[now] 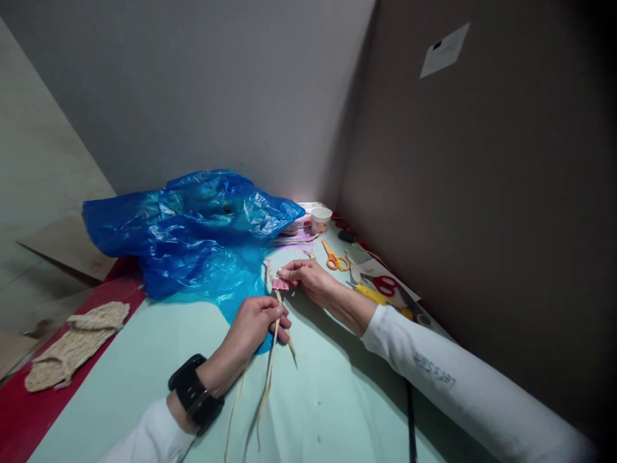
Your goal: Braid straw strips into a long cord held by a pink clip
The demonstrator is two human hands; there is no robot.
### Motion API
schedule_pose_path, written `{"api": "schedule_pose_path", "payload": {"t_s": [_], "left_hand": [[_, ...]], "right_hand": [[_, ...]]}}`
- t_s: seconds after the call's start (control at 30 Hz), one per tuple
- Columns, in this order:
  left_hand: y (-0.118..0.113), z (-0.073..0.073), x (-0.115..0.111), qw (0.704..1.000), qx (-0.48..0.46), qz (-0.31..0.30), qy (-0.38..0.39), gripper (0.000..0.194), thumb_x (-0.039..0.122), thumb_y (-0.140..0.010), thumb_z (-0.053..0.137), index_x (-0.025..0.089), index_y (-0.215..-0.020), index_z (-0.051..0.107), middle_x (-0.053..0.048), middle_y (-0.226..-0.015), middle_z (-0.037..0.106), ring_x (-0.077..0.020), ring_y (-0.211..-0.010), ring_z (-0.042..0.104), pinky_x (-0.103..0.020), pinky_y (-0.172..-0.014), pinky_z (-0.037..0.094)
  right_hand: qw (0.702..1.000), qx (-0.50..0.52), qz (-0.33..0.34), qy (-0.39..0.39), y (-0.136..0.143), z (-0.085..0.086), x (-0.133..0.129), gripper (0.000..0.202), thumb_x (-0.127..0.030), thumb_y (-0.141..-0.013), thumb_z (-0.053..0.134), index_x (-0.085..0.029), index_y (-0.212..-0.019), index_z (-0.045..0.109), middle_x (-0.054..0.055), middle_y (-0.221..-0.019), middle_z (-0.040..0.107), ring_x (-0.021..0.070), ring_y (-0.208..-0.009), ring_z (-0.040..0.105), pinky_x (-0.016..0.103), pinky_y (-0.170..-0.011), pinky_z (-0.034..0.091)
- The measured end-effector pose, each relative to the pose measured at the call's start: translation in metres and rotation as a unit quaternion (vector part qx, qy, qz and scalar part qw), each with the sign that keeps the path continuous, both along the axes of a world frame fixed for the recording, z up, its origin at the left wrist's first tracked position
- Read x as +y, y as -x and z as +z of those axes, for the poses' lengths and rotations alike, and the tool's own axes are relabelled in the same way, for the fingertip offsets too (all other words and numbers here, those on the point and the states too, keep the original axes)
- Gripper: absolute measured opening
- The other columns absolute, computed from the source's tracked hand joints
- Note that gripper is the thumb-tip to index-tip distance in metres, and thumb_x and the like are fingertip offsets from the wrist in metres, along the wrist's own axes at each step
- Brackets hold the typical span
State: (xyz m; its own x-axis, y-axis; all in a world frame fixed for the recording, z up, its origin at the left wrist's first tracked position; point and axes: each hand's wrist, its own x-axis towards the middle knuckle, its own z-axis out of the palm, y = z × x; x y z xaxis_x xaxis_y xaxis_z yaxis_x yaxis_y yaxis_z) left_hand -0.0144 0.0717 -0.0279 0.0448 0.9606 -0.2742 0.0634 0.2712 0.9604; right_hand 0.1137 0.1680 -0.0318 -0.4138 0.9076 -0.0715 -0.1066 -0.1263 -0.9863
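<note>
My left hand point(260, 319) is closed in a pinch on pale raffia strands point(270, 370), whose loose ends trail down over the table. Just beyond it, my right hand point(308, 278) has its thumb and fingers together at the metal end of a small pink clip point(280, 284). The strands run up to this clip, and a short braided piece point(270, 269) shows on its far side. A black band with a device point(196, 392) is on my left wrist.
A crumpled blue plastic bag point(207, 231) lies at the back left. Orange scissors point(335, 257), red-handled scissors point(385, 284), a yellow-handled tool point(371, 294) and a paper cup point(321, 220) are along the right. A woven raffia sole point(77, 347) rests on the red left edge.
</note>
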Motion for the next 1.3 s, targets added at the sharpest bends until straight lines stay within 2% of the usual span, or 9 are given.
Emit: {"api": "schedule_pose_path", "payload": {"t_s": [0.23, 0.43, 0.6, 0.8, 0.97, 1.03, 1.13, 1.2, 1.3], "left_hand": [[-0.001, 0.010, -0.001, 1.000, -0.002, -0.007, 0.021, 0.013, 0.019, -0.073, 0.058, 0.014, -0.061, 0.057, -0.003, -0.054, 0.065, -0.0100, -0.038, 0.057, -0.019, -0.041, 0.033], [0.001, 0.010, 0.001, 0.999, -0.013, -0.020, 0.024, 0.010, 0.015, -0.070, 0.056, 0.013, -0.061, 0.055, -0.004, -0.054, 0.066, -0.0106, -0.038, 0.058, -0.019, -0.040, 0.031], [0.001, 0.008, 0.003, 0.999, -0.018, 0.002, 0.031, 0.010, 0.016, -0.073, 0.055, 0.012, -0.064, 0.057, -0.004, -0.056, 0.066, -0.0087, -0.035, 0.055, -0.017, -0.036, 0.025], [-0.005, 0.010, 0.006, 0.999, -0.017, 0.030, 0.036, 0.016, 0.013, -0.080, 0.050, 0.012, -0.065, 0.055, -0.003, -0.055, 0.065, -0.0070, -0.034, 0.053, -0.017, -0.034, 0.022], [-0.010, 0.011, 0.020, 0.997, 0.003, 0.043, 0.059, 0.024, 0.013, -0.091, 0.043, 0.011, -0.071, 0.056, 0.000, -0.054, 0.060, -0.0029, -0.032, 0.040, -0.017, -0.035, 0.025], [-0.009, 0.010, 0.025, 0.996, 0.015, 0.043, 0.078, 0.020, 0.023, -0.093, 0.047, 0.010, -0.083, 0.059, 0.000, -0.065, 0.062, -0.0052, -0.042, 0.048, -0.018, -0.041, 0.037], [-0.008, 0.007, 0.030, 0.994, 0.026, 0.034, 0.103, 0.027, 0.034, -0.090, 0.055, 0.014, -0.106, 0.060, -0.005, -0.096, 0.065, -0.0140, -0.075, 0.063, -0.031, -0.066, 0.054], [-0.008, 0.006, 0.031, 0.993, 0.029, 0.026, 0.115, 0.031, 0.034, -0.089, 0.056, 0.015, -0.114, 0.058, -0.008, -0.110, 0.063, -0.0187, -0.090, 0.063, -0.038, -0.076, 0.054], [-0.007, 0.005, 0.031, 0.992, 0.033, 0.018, 0.123, 0.033, 0.034, -0.089, 0.056, 0.015, -0.116, 0.057, -0.009, -0.115, 0.061, -0.0205, -0.095, 0.062, -0.041, -0.080, 0.053]], "right_hand": [[1.000, 0.004, -0.006, 0.015, 0.004, 0.001, -0.004, 0.015, -0.022, -0.058, 0.073, -0.012, -0.060, 0.062, -0.002, -0.051, 0.055, 0.0083, -0.050, 0.042, 0.023, -0.051, 0.029], [1.000, -0.010, 0.018, 0.012, 0.004, 0.003, -0.007, 0.018, -0.026, -0.059, 0.074, -0.012, -0.061, 0.063, -0.003, -0.049, 0.052, 0.0073, -0.048, 0.040, 0.023, -0.050, 0.029], [0.999, -0.038, 0.032, -0.020, 0.000, 0.009, -0.007, 0.022, -0.031, -0.060, 0.075, -0.012, -0.065, 0.064, 0.000, -0.057, 0.059, 0.0073, -0.052, 0.044, 0.022, -0.053, 0.032], [0.991, -0.093, 0.025, -0.093, 0.001, 0.005, 0.001, 0.022, -0.029, -0.069, 0.067, -0.013, -0.083, 0.064, 0.003, -0.067, 0.065, 0.0134, -0.061, 0.057, 0.025, -0.059, 0.041], [0.962, -0.179, 0.001, -0.208, 0.004, 0.011, 0.011, 0.019, -0.024, -0.078, 0.059, -0.016, -0.094, 0.066, 0.003, -0.072, 0.069, 0.0165, -0.071, 0.062, 0.027, -0.070, 0.042], [0.946, -0.214, -0.004, -0.243, 0.005, 0.015, 0.014, 0.017, -0.022, -0.078, 0.058, -0.017, -0.091, 0.068, 0.002, -0.073, 0.069, 0.0169, -0.073, 0.062, 0.026, -0.071, 0.040], [0.927, -0.255, 0.001, -0.273, 0.007, 0.017, 0.017, 0.014, -0.022, -0.079, 0.057, -0.017, -0.080, 0.070, 0.002, -0.070, 0.069, 0.0162, -0.070, 0.061, 0.025, -0.067, 0.038], [0.918, -0.274, 0.011, -0.285, 0.008, 0.016, 0.016, 0.016, -0.021, -0.079, 0.056, -0.016, -0.072, 0.070, 0.002, -0.067, 0.069, 0.0152, -0.067, 0.060, 0.024, -0.063, 0.037], [0.907, -0.294, 0.016, -0.302, 0.010, 0.014, 0.011, 0.020, -0.020, -0.079, 0.054, -0.015, -0.066, 0.069, 0.003, -0.064, 0.068, 0.0142, -0.062, 0.058, 0.024, -0.059, 0.034]]}}
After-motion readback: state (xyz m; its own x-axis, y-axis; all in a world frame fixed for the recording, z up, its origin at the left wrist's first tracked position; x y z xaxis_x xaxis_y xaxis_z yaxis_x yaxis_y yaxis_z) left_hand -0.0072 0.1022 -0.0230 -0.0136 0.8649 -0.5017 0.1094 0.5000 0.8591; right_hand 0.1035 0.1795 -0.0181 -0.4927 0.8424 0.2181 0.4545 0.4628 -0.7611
